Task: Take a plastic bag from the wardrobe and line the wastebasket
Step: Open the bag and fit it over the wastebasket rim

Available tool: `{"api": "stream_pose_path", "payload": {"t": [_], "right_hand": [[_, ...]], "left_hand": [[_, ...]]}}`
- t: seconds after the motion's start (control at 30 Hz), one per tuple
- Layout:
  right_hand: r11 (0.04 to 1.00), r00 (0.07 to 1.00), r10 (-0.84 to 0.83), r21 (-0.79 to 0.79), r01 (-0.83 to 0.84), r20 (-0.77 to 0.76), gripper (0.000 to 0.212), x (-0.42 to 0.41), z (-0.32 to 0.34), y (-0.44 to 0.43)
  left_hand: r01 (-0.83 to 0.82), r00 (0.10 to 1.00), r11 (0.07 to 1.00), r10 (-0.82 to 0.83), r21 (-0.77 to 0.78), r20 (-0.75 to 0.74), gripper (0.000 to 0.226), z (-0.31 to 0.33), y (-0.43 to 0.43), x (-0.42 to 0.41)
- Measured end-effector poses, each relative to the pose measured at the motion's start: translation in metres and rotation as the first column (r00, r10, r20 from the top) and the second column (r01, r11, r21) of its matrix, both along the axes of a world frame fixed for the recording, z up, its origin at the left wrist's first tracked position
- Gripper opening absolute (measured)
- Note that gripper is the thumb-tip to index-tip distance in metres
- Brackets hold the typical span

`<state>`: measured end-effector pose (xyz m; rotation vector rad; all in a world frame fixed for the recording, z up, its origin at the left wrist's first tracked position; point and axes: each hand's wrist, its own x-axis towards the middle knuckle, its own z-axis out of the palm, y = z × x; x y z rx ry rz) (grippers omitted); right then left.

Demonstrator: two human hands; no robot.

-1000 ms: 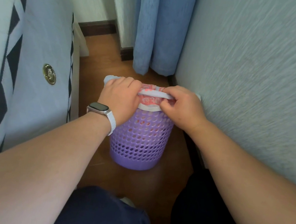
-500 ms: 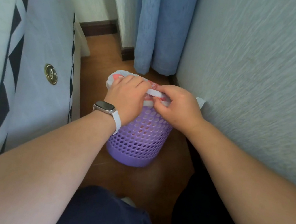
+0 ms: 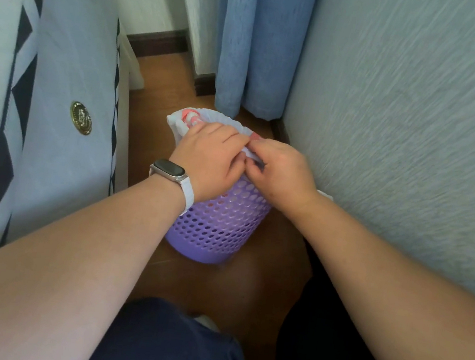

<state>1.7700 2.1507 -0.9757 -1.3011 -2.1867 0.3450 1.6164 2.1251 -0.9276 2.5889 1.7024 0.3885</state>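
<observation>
A purple perforated wastebasket [image 3: 217,226] stands on the wooden floor in a narrow gap. A white plastic bag with pink print [image 3: 208,117] is folded over its rim at the back and left. My left hand [image 3: 209,157], with a watch on the wrist, rests on the near rim and pinches the bag's edge. Touching it on the right, my right hand [image 3: 280,171] pinches the same white edge. Both hands hide the basket's opening and the near rim.
A white mattress side with black triangles and a brass badge [image 3: 80,118] lies close on the left. A textured wall [image 3: 407,128] closes the right. A blue curtain [image 3: 260,38] hangs behind the basket. My knees in dark trousers [image 3: 174,346] are at the bottom.
Both hands have come together at the basket's near rim, gathering the bag's edge. The basket has shifted slightly away and the bag's back edge now shows more.
</observation>
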Motion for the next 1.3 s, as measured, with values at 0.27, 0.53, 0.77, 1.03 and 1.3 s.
{"api": "stream_pose_path", "payload": {"t": [0.27, 0.53, 0.77, 1.03, 1.3], "right_hand": [[0.995, 0.995, 0.0, -0.101, -0.011, -0.101, 0.042, 0.012, 0.002, 0.0], [0.998, 0.998, -0.059, -0.019, 0.058, -0.027, 0.029, 0.016, 0.003, 0.007], [0.994, 1.0, 0.006, 0.113, -0.005, -0.013, 0.018, 0.004, 0.004, 0.002], [0.998, 0.995, 0.03, -0.047, -0.035, -0.093, 0.024, 0.019, 0.009, 0.006], [1.0, 1.0, 0.007, 0.015, -0.007, -0.014, 0.024, 0.013, 0.008, 0.001]], "left_hand": [[-0.105, 0.991, 0.994, 0.103, -0.018, -0.085, 0.019, -0.005, 0.003, -0.007], [-0.19, 0.982, 0.981, 0.19, -0.028, -0.001, 0.024, -0.007, 0.004, -0.008], [-0.035, 0.999, 0.999, 0.034, 0.013, 0.036, 0.024, -0.003, 0.002, 0.0], [-0.085, 0.996, 0.996, 0.085, -0.005, 0.011, 0.015, -0.008, 0.005, -0.008], [-0.141, 0.987, 0.984, 0.148, 0.112, -0.064, 0.028, -0.003, 0.001, -0.011]]}}
